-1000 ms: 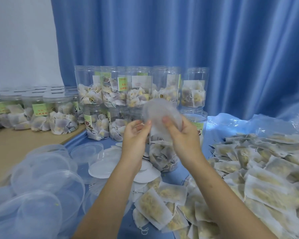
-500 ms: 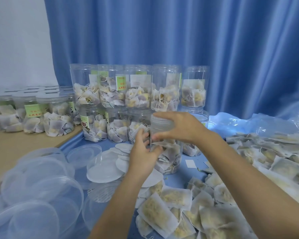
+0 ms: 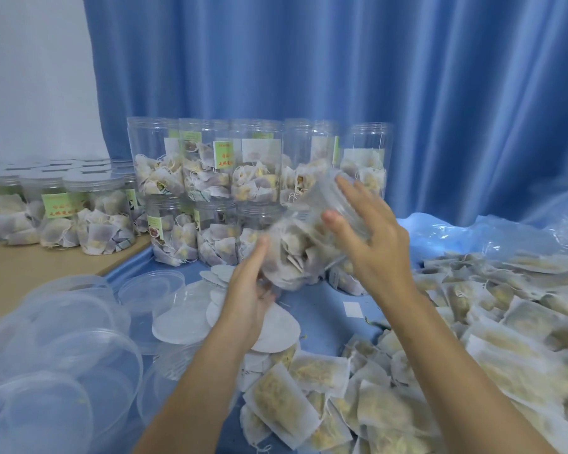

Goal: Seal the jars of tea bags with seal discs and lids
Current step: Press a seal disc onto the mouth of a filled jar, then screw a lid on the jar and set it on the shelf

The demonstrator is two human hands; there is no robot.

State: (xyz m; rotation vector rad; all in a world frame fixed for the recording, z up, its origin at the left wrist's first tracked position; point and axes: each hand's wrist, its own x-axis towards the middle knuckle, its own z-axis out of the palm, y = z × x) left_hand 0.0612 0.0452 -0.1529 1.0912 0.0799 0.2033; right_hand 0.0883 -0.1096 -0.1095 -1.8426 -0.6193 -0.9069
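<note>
The jar of tea bags (image 3: pixel 309 239) was up off the table, tipped over toward my right and pretty blurry. My left hand (image 3: pixel 248 291) was under its bottom end, palm up with the fingers spread loosely around the base, more cupping than squeezing. My right hand (image 3: pixel 369 237) was on the upper end, fingers splayed over the capped top, thumb on the side wall. Couldn't really tell if the clear lid was fully seated, too smeared.

Going from the left: a heap of clear lids (image 3: pixel 56 348) filled the near-left corner, partly cut off by the frame edge. Behind it sat a row of capped jars (image 3: pixel 92 217) on the tan tabletop (image 3: pixel 40 267), each with tea bags and a green label. Then the white seal discs (image 3: pixel 181 324) lay loose on the blue sheet (image 3: pixel 322 319), some hidden under my left wrist. Behind my hands was a two-high stack of jars (image 3: pixel 207 178), the top ones open-mouthed and roughly half full of bags. Off to the right was a big spread of loose tea bags (image 3: pixel 505 322), running out of frame.
</note>
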